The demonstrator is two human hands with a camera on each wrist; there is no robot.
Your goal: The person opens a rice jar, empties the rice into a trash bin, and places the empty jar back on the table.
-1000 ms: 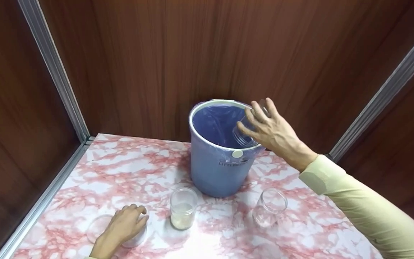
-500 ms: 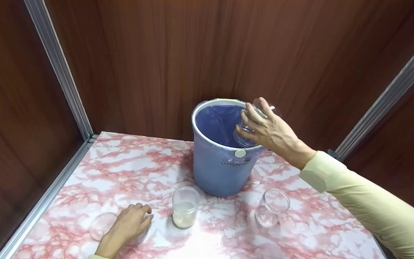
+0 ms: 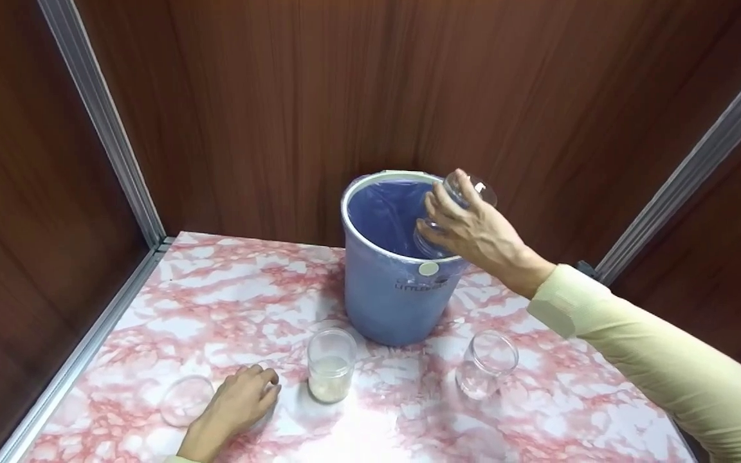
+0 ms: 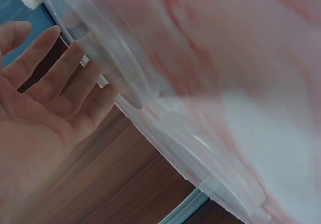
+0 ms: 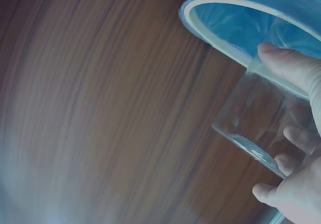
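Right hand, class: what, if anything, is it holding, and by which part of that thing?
The right hand grips a tilted clear jar by its side wall.

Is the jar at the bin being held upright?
No: the jar is tipped, its base raised and its mouth pointing down into the bin.

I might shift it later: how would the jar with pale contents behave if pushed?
The jar likely resists a light nudge, since its pale contents sit low. Smooth-looking and clear, it may be slippery. Pushed high, it could spill, as it looks open-topped.
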